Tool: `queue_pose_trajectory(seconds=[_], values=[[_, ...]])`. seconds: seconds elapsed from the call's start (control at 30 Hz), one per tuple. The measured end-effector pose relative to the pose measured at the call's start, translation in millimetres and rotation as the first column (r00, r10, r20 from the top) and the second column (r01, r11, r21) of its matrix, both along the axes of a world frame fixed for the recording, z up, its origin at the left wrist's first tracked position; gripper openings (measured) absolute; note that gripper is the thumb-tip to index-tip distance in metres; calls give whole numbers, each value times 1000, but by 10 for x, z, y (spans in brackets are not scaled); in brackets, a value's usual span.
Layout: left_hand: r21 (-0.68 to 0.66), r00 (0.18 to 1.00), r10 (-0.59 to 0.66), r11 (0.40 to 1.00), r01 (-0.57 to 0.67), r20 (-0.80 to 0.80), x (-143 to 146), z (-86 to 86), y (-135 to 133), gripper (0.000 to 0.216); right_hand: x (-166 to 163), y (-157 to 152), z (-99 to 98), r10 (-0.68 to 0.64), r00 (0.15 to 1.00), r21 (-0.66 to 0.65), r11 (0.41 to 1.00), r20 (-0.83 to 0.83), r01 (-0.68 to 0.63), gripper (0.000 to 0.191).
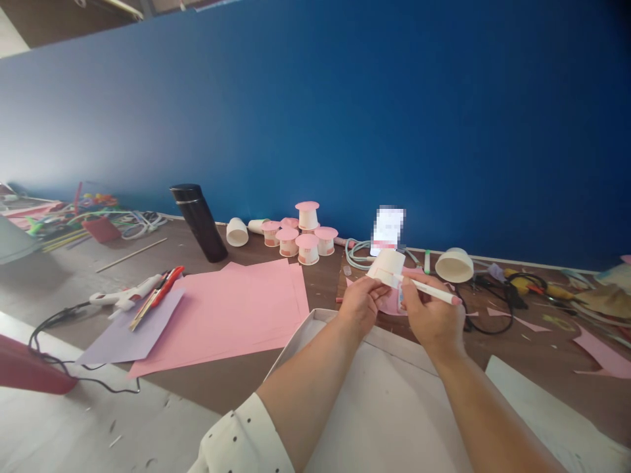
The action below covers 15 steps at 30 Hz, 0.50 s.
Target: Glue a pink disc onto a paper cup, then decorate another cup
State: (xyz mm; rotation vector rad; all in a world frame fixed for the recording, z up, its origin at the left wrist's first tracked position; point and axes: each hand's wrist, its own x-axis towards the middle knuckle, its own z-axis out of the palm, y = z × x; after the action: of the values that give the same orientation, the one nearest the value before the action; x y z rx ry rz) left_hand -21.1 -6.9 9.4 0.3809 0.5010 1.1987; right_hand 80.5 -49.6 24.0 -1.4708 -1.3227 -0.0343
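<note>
My left hand [362, 303] is closed on a white paper cup [387, 264], which is tilted with its base up and away from me. Pink colouring shows on the cup's lower part. In my right hand [436, 322] is a white marker pen [431, 289] with a pink end, its tip at the side of the cup. Fingers hide part of the cup's lower side. A blurred lit phone [388, 226] stands just behind the cup. Right of it, another white paper cup [454, 265] lies on its side.
Several pink-topped cups [308, 248] are grouped by the blue wall, beside a black bottle [200, 223]. Pink paper sheets [236, 305], a glue gun [125, 297] and a red cutter [165, 286] lie left. A white tray [389, 401] is under my forearms.
</note>
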Motion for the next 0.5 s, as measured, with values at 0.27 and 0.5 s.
queue_pose_trajectory(seconds=[0.27, 0.5], values=[[36, 999, -32, 999, 31, 7, -24, 11, -15, 11, 3, 2, 4, -2, 1000, 21, 1000, 3, 2, 24], [34, 999, -47, 998, 47, -16, -28, 19, -22, 12, 5, 3, 1, -3, 1000, -2, 1000, -12, 3, 23]])
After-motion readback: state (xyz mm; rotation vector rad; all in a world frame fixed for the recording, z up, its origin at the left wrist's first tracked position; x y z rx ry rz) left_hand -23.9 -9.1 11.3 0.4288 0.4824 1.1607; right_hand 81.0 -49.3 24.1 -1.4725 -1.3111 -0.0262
